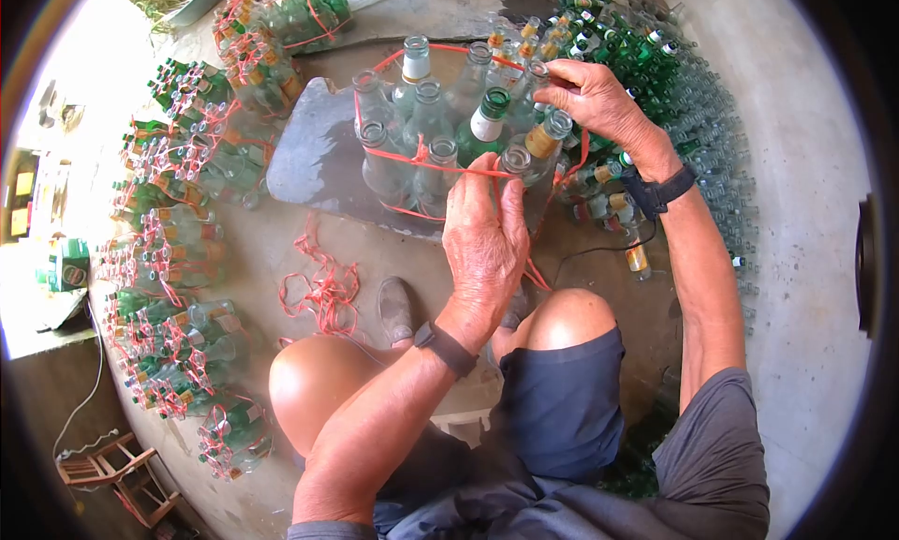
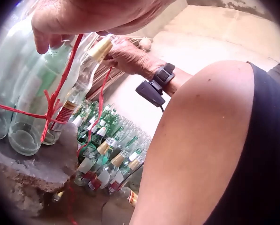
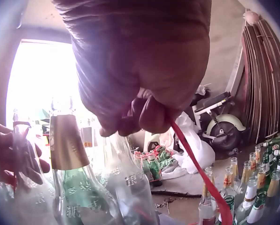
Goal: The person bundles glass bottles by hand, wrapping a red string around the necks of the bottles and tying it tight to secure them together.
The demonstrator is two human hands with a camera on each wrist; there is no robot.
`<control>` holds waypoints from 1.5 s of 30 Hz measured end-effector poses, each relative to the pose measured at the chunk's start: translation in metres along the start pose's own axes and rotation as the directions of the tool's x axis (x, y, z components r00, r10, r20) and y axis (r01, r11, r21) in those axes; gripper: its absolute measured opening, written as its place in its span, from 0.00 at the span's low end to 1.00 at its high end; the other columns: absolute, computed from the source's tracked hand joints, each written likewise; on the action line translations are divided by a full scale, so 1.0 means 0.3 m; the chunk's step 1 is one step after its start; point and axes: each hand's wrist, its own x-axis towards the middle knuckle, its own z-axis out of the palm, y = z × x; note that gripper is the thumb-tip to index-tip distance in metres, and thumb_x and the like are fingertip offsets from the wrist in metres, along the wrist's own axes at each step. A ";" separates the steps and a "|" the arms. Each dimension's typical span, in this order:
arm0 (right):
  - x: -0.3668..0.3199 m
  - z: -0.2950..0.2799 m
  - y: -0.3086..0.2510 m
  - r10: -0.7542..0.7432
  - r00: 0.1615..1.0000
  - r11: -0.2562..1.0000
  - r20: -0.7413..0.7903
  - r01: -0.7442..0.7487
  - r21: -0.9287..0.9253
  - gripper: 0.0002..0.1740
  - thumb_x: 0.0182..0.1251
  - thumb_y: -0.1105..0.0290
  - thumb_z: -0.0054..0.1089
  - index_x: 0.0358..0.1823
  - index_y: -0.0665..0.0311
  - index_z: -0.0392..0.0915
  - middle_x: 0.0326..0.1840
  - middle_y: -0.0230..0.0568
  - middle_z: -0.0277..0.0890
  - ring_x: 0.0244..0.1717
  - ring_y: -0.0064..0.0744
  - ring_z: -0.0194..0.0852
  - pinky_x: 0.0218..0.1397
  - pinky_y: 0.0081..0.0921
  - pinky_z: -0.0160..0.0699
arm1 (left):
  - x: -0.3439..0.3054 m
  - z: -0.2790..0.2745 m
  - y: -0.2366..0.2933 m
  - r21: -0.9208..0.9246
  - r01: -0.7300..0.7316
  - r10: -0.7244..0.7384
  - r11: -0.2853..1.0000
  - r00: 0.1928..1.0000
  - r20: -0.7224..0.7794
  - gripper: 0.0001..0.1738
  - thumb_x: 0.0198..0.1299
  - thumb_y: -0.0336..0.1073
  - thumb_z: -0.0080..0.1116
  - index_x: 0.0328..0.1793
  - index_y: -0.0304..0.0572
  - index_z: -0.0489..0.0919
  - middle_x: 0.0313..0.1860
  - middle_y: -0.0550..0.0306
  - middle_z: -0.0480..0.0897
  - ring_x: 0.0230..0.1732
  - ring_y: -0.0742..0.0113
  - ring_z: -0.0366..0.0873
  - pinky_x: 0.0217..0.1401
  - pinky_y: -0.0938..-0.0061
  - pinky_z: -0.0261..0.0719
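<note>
A cluster of glass bottles (image 1: 428, 118) stands upright on a dark stone slab (image 1: 314, 147), with red plastic string (image 1: 398, 155) looped round the necks and lower down round the bodies. My left hand (image 1: 485, 236) is at the front of the cluster, thumb and fingers pinching the string beside a clear bottle's mouth (image 1: 515, 158). At the back right, my right hand (image 1: 599, 100) grips the string's loose length (image 3: 196, 157) in curled fingers, close beside a bottle neck. That length hangs down past the slab's right side. A knot (image 2: 51, 110) shows low on the bundle.
Tied bottle bundles (image 1: 178, 250) line the floor at left. Many loose bottles (image 1: 637, 62) stand along the right wall. A tangle of red string (image 1: 323, 282) lies before the slab. A small bottle (image 1: 638, 259) lies near my right knee (image 1: 576, 320).
</note>
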 end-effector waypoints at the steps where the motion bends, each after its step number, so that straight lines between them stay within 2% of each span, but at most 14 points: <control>1: -0.006 -0.002 0.001 -0.023 0.999 1.000 0.045 0.024 -0.016 0.11 0.72 0.70 0.76 0.45 0.69 0.82 0.34 0.25 0.72 0.36 0.17 0.65 0.40 0.25 0.72 | 0.000 0.000 -0.001 0.004 0.002 -0.002 1.000 1.000 0.003 0.22 0.75 0.35 0.64 0.71 0.33 0.78 0.60 0.38 0.85 0.63 0.37 0.82 0.65 0.49 0.81; 3: -0.013 -0.006 -0.008 -0.048 0.995 0.998 0.092 0.051 -0.031 0.10 0.71 0.74 0.73 0.45 0.69 0.79 0.34 0.25 0.68 0.34 0.17 0.61 0.38 0.25 0.69 | 0.002 0.001 -0.005 0.009 0.004 -0.004 1.000 1.000 0.002 0.22 0.76 0.35 0.64 0.71 0.34 0.78 0.60 0.38 0.85 0.62 0.37 0.82 0.65 0.49 0.81; 6: -0.020 -0.032 -0.032 0.042 0.977 0.993 0.211 -0.065 0.100 0.13 0.67 0.78 0.69 0.48 0.67 0.75 0.36 0.25 0.65 0.34 0.19 0.57 0.38 0.25 0.66 | 0.000 0.003 -0.008 0.029 0.005 -0.005 1.000 1.000 0.010 0.22 0.76 0.36 0.64 0.72 0.35 0.77 0.59 0.39 0.85 0.62 0.37 0.81 0.65 0.49 0.80; 9: -0.004 -0.080 -0.065 0.034 0.947 0.999 0.319 -0.031 -0.015 0.20 0.61 0.75 0.73 0.51 0.66 0.74 0.38 0.25 0.66 0.35 0.20 0.59 0.39 0.27 0.68 | 0.000 0.006 -0.012 0.010 0.000 0.000 1.000 1.000 0.004 0.22 0.77 0.36 0.63 0.72 0.35 0.77 0.58 0.39 0.84 0.62 0.37 0.81 0.65 0.49 0.80; 11: 0.012 -0.115 -0.112 0.121 0.881 0.991 0.457 -0.083 -0.103 0.28 0.53 0.69 0.82 0.51 0.65 0.73 0.39 0.26 0.68 0.37 0.22 0.62 0.41 0.28 0.69 | 0.000 0.006 -0.011 0.023 -0.006 0.006 1.000 1.000 0.004 0.22 0.76 0.36 0.64 0.72 0.35 0.77 0.58 0.39 0.84 0.62 0.37 0.81 0.64 0.49 0.80; 14: 0.014 -0.127 -0.133 0.112 0.876 0.992 0.469 -0.068 -0.108 0.35 0.49 0.57 0.87 0.49 0.67 0.73 0.41 0.36 0.73 0.42 0.32 0.71 0.46 0.33 0.76 | -0.002 0.009 -0.014 0.017 -0.003 0.003 1.000 1.000 0.003 0.22 0.76 0.36 0.64 0.72 0.35 0.77 0.58 0.39 0.84 0.62 0.37 0.81 0.64 0.49 0.80; 15: 0.013 -0.123 -0.127 0.111 0.875 0.992 0.470 -0.068 -0.108 0.35 0.49 0.57 0.87 0.49 0.67 0.73 0.41 0.36 0.73 0.42 0.32 0.71 0.46 0.33 0.76 | -0.002 0.009 -0.014 0.017 -0.001 0.001 1.000 1.000 0.002 0.22 0.76 0.36 0.64 0.72 0.35 0.77 0.58 0.39 0.84 0.62 0.37 0.81 0.64 0.49 0.80; 20: -0.017 -0.078 -0.078 0.059 0.944 0.998 0.326 -0.045 -0.049 0.43 0.41 0.49 0.94 0.47 0.67 0.73 0.37 0.34 0.71 0.39 0.32 0.69 0.44 0.34 0.75 | -0.002 0.011 -0.013 0.058 -0.018 0.018 0.998 1.000 -0.005 0.22 0.76 0.35 0.64 0.71 0.36 0.76 0.57 0.40 0.84 0.61 0.38 0.81 0.63 0.49 0.80; 21: -0.021 -0.071 -0.074 0.059 0.944 0.998 0.326 -0.046 -0.047 0.43 0.41 0.49 0.94 0.47 0.67 0.73 0.37 0.34 0.71 0.39 0.32 0.69 0.44 0.34 0.75 | -0.002 0.011 -0.014 0.060 -0.017 0.017 0.998 1.000 -0.004 0.22 0.76 0.35 0.64 0.71 0.36 0.76 0.57 0.40 0.84 0.61 0.38 0.81 0.63 0.49 0.80; 23: -0.030 -0.065 -0.067 0.061 0.952 0.998 0.300 -0.059 -0.016 0.41 0.44 0.54 0.95 0.49 0.65 0.72 0.38 0.26 0.63 0.38 0.21 0.59 0.41 0.25 0.69 | 0.000 0.012 -0.014 0.069 -0.014 0.015 0.998 1.000 -0.009 0.22 0.76 0.35 0.64 0.71 0.36 0.77 0.57 0.40 0.84 0.61 0.38 0.81 0.63 0.49 0.80; 27: -0.036 -0.069 -0.086 0.066 0.956 0.997 0.287 -0.051 -0.059 0.42 0.45 0.52 0.95 0.49 0.66 0.72 0.36 0.25 0.60 0.37 0.21 0.58 0.39 0.25 0.68 | 0.000 0.013 -0.019 0.071 -0.016 0.017 0.997 1.000 -0.012 0.22 0.76 0.36 0.64 0.71 0.36 0.76 0.57 0.40 0.84 0.61 0.38 0.81 0.63 0.49 0.81; 35: -0.083 -0.033 -0.052 -0.003 0.993 0.997 0.114 0.012 -0.075 0.51 0.45 0.56 0.95 0.70 0.69 0.78 0.33 0.27 0.61 0.35 0.22 0.61 0.39 0.27 0.71 | -0.001 0.016 -0.022 0.110 -0.022 0.023 0.994 1.000 -0.010 0.22 0.77 0.36 0.63 0.72 0.36 0.76 0.57 0.40 0.84 0.61 0.39 0.82 0.62 0.50 0.81; 42: -0.110 -0.027 -0.073 0.008 0.997 0.995 0.080 0.000 -0.098 0.48 0.46 0.55 0.95 0.66 0.69 0.81 0.30 0.28 0.60 0.32 0.21 0.61 0.37 0.27 0.71 | -0.002 0.015 -0.015 0.123 -0.029 0.031 0.992 0.999 -0.020 0.22 0.76 0.36 0.63 0.72 0.36 0.76 0.56 0.41 0.84 0.60 0.39 0.82 0.61 0.50 0.81; 45: -0.147 0.006 -0.073 -0.040 0.999 0.996 -0.002 0.040 -0.083 0.43 0.49 0.55 0.94 0.63 0.69 0.83 0.28 0.27 0.59 0.31 0.20 0.60 0.34 0.25 0.70 | -0.002 0.019 -0.018 0.133 -0.039 0.043 0.990 0.999 -0.026 0.22 0.76 0.35 0.63 0.72 0.36 0.76 0.56 0.42 0.84 0.60 0.39 0.82 0.61 0.50 0.81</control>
